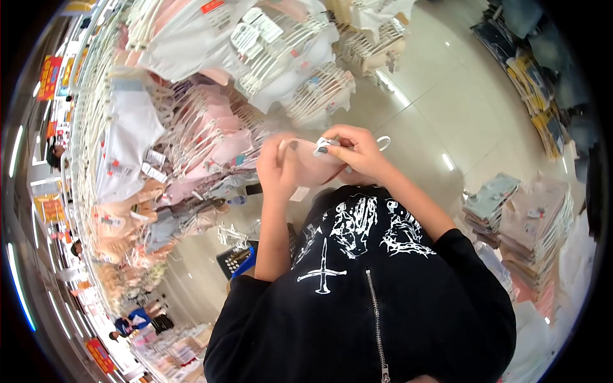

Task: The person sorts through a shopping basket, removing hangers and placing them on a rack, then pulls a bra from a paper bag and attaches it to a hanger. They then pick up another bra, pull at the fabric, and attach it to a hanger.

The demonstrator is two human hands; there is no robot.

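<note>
In front of my chest I hold a pink garment (313,165) stretched between my hands. My left hand (278,163) pinches its upper left edge between thumb and fingers. At the right, my right hand (352,150) is closed on a white hanger piece (322,147) at the garment's upper edge. A white hanger end (384,142) sticks out beyond the right hand. A pale tag (299,193) hangs below the garment near my left wrist.
Racks of white and pink garments (217,124) on hangers fill the left and top. Stacked garments (533,217) stand at the right, folded packs (543,121) above them. A dark basket (239,258) is on the floor, lower left. A person (137,319) is far off.
</note>
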